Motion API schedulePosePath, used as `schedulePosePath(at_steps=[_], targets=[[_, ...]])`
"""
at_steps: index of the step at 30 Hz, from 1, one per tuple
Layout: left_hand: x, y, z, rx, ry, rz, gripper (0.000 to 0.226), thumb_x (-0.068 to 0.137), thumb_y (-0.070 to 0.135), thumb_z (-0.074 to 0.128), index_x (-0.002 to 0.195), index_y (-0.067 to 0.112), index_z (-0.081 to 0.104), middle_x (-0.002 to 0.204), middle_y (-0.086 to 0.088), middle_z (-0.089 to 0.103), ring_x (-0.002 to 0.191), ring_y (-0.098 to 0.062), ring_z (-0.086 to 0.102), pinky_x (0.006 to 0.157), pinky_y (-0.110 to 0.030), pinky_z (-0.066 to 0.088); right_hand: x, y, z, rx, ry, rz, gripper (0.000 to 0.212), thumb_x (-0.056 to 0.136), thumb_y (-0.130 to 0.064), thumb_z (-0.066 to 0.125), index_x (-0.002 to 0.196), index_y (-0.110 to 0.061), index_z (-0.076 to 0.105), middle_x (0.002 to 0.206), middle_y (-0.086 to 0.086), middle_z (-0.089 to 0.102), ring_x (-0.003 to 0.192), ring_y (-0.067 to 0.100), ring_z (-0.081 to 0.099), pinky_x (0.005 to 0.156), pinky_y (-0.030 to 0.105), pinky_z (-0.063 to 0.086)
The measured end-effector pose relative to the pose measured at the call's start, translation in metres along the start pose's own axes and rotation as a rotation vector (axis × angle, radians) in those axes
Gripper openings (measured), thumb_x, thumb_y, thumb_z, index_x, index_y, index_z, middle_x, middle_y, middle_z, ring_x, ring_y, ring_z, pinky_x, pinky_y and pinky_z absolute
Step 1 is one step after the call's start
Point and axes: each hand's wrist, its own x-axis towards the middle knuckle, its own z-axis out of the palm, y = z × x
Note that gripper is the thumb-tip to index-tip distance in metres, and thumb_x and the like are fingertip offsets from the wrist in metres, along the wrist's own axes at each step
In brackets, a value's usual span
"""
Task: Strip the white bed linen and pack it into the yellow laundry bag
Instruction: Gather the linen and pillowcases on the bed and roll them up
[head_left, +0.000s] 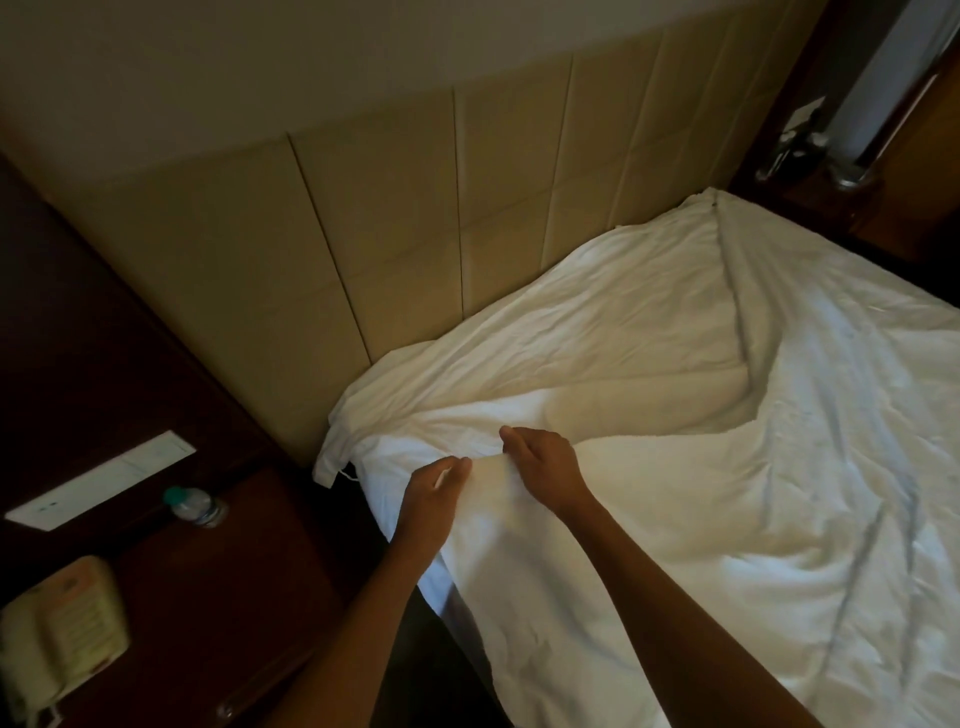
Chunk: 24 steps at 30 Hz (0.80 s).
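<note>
both my left hand (434, 499) and right hand (540, 467) pinch the white duvet cover (649, 519); a hard tug toward six o'clock could snag its corner tie (347, 474).

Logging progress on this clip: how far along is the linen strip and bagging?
Early. Done: the white linen is loosened and rumpled at the corner by the padded headboard. In hand: left hand and right hand both pinch a fold at the bed edge. Left: most linen still covers the bed; no yellow laundry bag is in view, so nothing looks packed.
</note>
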Motion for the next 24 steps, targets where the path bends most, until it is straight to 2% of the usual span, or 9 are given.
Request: schedulePosePath(at_steps=[5, 7, 10, 12, 14, 17, 19, 21, 24], targets=[[-0.001, -0.004, -0.013, -0.156, 0.153, -0.026, 0.018, 0.102, 0.03, 0.053, 0.105, 0.02, 0.068, 0.097, 0.01, 0.068, 0.093, -0.005, 0.062, 0.085, -0.025, 0.049, 0.002, 0.03, 0.001, -0.078, -0.038, -0.013, 0.051, 0.104, -0.042, 0.037, 0.058, -0.019, 0.034, 0.053, -0.003, 0.039, 0.052, 0.01, 0.039, 0.057, 0.029, 0.029], [-0.002, -0.006, -0.023, -0.177, 0.212, -0.024, 0.017, 0.102, 0.031, 0.054, 0.103, 0.023, 0.069, 0.099, 0.008, 0.07, 0.096, -0.007, 0.064, 0.088, -0.028, 0.05, 0.004, 0.05, 0.003, -0.149, 0.026, -0.076, 0.05, 0.1, -0.044, 0.033, 0.055, -0.022, 0.028, 0.05, -0.002, 0.036, 0.05, 0.016, 0.039, 0.056, 0.033, 0.027], [0.004, -0.011, -0.035, -0.087, 0.23, 0.022, 0.023, 0.1, 0.025, 0.058, 0.082, 0.022, 0.071, 0.077, 0.01, 0.071, 0.078, 0.001, 0.066, 0.073, -0.017, 0.049, 0.017, 0.063, 0.005, -0.297, 0.091, -0.093, 0.049, 0.095, -0.046, 0.023, 0.055, -0.022, 0.04, 0.052, -0.004, 0.04, 0.053, 0.024, 0.046, 0.061, 0.032, 0.024], [0.011, -0.018, -0.04, -0.022, 0.232, 0.038, 0.034, 0.098, 0.023, 0.062, 0.067, 0.008, 0.065, 0.061, -0.002, 0.063, 0.063, -0.009, 0.06, 0.065, -0.022, 0.047, 0.03, 0.058, 0.006, -0.373, 0.145, -0.131, 0.054, 0.094, -0.042, 0.021, 0.064, -0.016, 0.057, 0.057, 0.0, 0.05, 0.056, 0.028, 0.052, 0.06, 0.032, 0.024], [0.017, -0.026, -0.043, 0.033, 0.267, 0.053, 0.045, 0.096, 0.02, 0.065, 0.062, -0.007, 0.052, 0.056, -0.019, 0.047, 0.055, -0.016, 0.044, 0.06, -0.032, 0.039, 0.043, 0.047, 0.007, -0.421, 0.157, -0.165, 0.059, 0.094, -0.044, 0.016, 0.07, -0.013, 0.061, 0.061, 0.003, 0.054, 0.061, 0.028, 0.053, 0.061, 0.032, 0.024], [0.027, -0.039, -0.051, 0.154, 0.273, 0.062, 0.046, 0.094, 0.016, 0.065, 0.054, 0.007, 0.045, 0.048, 0.002, 0.037, 0.048, -0.007, 0.035, 0.056, -0.026, 0.033, 0.06, 0.03, 0.014, -0.441, 0.156, -0.232, 0.064, 0.094, -0.045, 0.012, 0.074, -0.012, 0.063, 0.066, 0.004, 0.059, 0.065, 0.029, 0.053, 0.063, 0.033, 0.024], [0.035, -0.043, -0.057, 0.246, 0.237, 0.066, 0.029, 0.094, 0.015, 0.065, 0.068, 0.023, 0.056, 0.06, 0.016, 0.048, 0.054, -0.001, 0.047, 0.058, -0.015, 0.036, 0.067, 0.022, 0.021, -0.409, 0.147, -0.264, 0.06, 0.095, -0.045, 0.015, 0.071, -0.012, 0.059, 0.065, 0.004, 0.059, 0.066, 0.03, 0.053, 0.063, 0.034, 0.027], [0.046, -0.047, -0.062, 0.288, 0.165, 0.015, 0.013, 0.094, 0.016, 0.065, 0.1, 0.027, 0.064, 0.083, 0.011, 0.061, 0.075, 0.002, 0.057, 0.061, -0.006, 0.039, 0.074, 0.015, 0.029, -0.374, 0.14, -0.288, 0.051, 0.096, -0.045, 0.019, 0.065, -0.017, 0.047, 0.061, 0.004, 0.055, 0.063, 0.03, 0.052, 0.064, 0.037, 0.032], [0.069, -0.056, -0.067, 0.345, 0.061, -0.047, 0.03, 0.096, 0.02, 0.062, 0.127, 0.021, 0.062, 0.106, -0.003, 0.067, 0.098, -0.016, 0.063, 0.073, -0.012, 0.044, 0.092, 0.001, 0.044, -0.365, 0.13, -0.339, 0.044, 0.098, -0.043, 0.023, 0.063, -0.02, 0.039, 0.058, 0.0, 0.048, 0.059, 0.028, 0.048, 0.063, 0.035, 0.03]])
